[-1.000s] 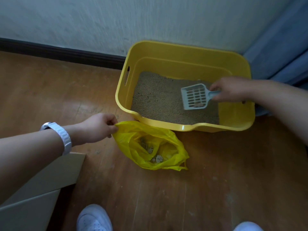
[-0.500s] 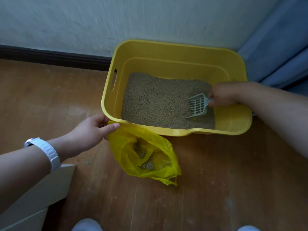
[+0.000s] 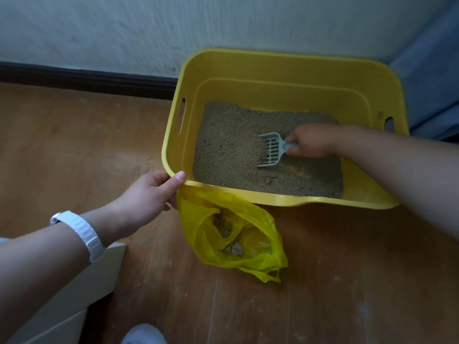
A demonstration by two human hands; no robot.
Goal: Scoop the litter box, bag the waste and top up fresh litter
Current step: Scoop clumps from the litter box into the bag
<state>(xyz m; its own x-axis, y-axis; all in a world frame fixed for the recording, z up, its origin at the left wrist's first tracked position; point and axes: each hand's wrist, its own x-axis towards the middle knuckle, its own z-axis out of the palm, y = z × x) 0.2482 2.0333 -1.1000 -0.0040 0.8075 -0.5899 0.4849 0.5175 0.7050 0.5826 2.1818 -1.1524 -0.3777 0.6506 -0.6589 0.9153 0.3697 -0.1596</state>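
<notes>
Litter (image 3: pixel 231 150) lies in the yellow litter box (image 3: pixel 285 95), heaped toward its left half, and it thins beside the right hand (image 3: pixel 313 140), where a streak of bare yellow bottom shows just below the knuckles. That hand's fingers are curled tight round the handle of a pale grey scoop (image 3: pixel 272 150). The scoop's long axis runs across the box, handle at the fingers and slotted blade pointing away from them to the left. The blade is tipped up steeply, its far edge pressed against the piled litter. The left hand (image 3: pixel 146 197) grips the box's near left corner, thumb hooked over the rim and fingers curled beneath it on the outside. A yellow plastic bag (image 3: pixel 191 214) starts right under those fingers and slumps open on the wooden floor (image 3: pixel 74 145) against the box's near wall. Whether the fingers also pinch its edge cannot be told. Grey clumps (image 3: pixel 234 248) sit inside the bag. A white watch band (image 3: pixel 87 232) circles the left wrist.
</notes>
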